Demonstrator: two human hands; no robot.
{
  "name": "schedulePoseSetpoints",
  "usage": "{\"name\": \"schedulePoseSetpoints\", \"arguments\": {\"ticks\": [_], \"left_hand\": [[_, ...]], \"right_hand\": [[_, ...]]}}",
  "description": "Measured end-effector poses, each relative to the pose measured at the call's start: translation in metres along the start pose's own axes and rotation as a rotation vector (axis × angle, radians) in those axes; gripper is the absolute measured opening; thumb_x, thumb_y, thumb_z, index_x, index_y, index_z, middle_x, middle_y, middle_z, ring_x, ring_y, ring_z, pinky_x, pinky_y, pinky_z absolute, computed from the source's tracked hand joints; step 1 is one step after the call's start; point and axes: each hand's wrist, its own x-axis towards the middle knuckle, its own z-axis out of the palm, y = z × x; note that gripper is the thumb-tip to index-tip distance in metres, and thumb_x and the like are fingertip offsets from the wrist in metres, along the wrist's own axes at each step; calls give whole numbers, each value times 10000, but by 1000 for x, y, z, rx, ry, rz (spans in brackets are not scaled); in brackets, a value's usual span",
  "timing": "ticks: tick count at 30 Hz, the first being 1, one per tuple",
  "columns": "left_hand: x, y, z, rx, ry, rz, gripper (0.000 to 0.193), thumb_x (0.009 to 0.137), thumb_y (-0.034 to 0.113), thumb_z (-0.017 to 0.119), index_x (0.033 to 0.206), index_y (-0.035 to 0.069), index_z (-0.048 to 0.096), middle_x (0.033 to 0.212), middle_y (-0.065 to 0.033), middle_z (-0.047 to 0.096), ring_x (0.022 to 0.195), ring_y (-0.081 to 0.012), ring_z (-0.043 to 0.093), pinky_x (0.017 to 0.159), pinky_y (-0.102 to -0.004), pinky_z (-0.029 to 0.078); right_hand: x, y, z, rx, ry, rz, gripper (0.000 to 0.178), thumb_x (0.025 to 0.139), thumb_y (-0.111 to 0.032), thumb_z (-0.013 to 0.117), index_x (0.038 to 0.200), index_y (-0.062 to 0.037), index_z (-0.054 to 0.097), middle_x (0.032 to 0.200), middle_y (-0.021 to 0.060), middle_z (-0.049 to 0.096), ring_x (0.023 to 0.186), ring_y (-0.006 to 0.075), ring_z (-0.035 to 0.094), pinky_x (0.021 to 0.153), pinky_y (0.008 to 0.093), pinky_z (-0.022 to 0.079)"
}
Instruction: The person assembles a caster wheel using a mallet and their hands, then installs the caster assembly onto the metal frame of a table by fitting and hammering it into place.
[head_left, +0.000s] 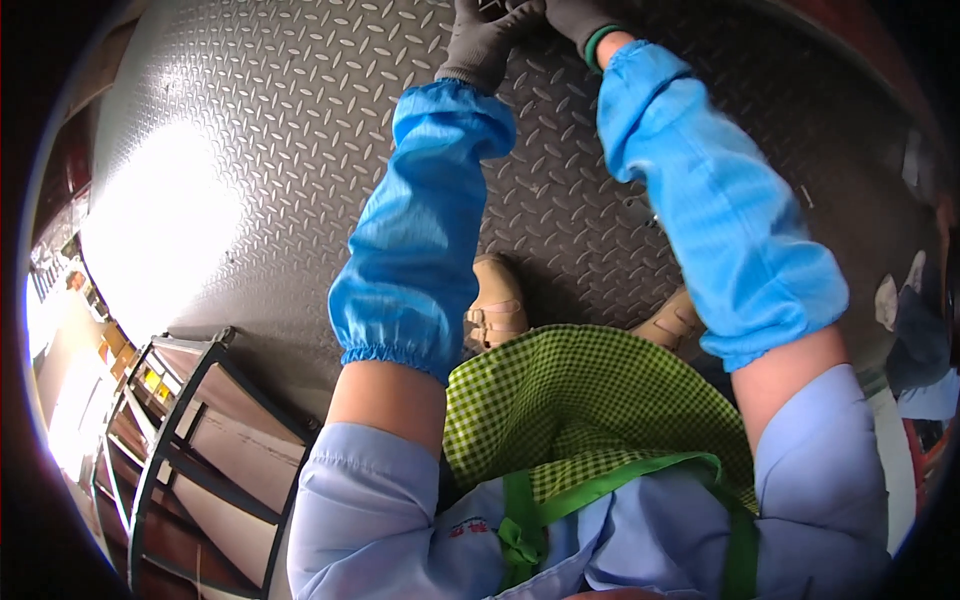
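Note:
Both my hands wear dark grey gloves and meet at the top edge of the head view, above a dark diamond-plate metal floor [330,150]. My left hand [490,42] has its thumb stretched toward the other hand, the fingers curling up out of the picture. Close beside it, my right hand [583,20], in a glove with a green cuff, is bent inward with its fingers closed. Whatever lies between the hands is cut off by the edge and cannot be made out. Blue sleeve covers reach over both forearms.
A black metal frame rack [215,450] stands at my lower left. Beige shoes [497,305] are under me on the plate, near a small metal fitting [640,208]. At the right edge a person's dark-clothed leg [918,340] shows. Strong glare lies on the plate's left side.

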Motion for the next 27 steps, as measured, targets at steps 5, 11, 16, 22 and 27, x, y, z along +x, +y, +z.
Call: {"name": "schedulePoseSetpoints", "arguments": {"ticks": [5,11,16,22,27], "left_hand": [[-13,16,-20,39,164,36,414,774,61,674,1138,42,478,950,-74,602,806,-178,582,686,-292,484],[-10,12,-35,183,133,-120,199,799,61,609,979,5,547,767,-62,598,603,-137,550,527,-254,446],[-39,40,-92,247,220,-187,298,804,66,618,1068,-2,496,926,-80,577,801,-148,573,702,-266,494],[-7,12,-51,-18,8,-182,280,802,62,630,1059,31,522,936,-42,575,848,-134,563,749,-260,482],[-21,15,-43,91,51,109,241,800,65,639,1020,23,550,945,-46,588,850,-138,570,749,-262,483]], "right_hand": [[-21,-89,14,-259,27,348,478,888,-390,350,1198,-66,517,1242,189,494,1191,276,442,972,353,365],[21,18,16,-267,-23,121,470,905,-346,307,1229,-56,484,1287,193,448,1235,273,388,1005,350,334],[1,-8,94,-201,-122,85,455,925,-271,247,1267,-40,439,1339,200,382,1283,290,311,1040,357,295],[48,46,23,-917,-140,-269,396,909,-180,305,1242,-42,471,1299,210,426,1212,332,403,1018,393,311],[9,-29,-3,-1237,-634,-3,431,854,-210,417,1226,2,461,1283,257,429,1229,363,376,1024,383,291]]}}
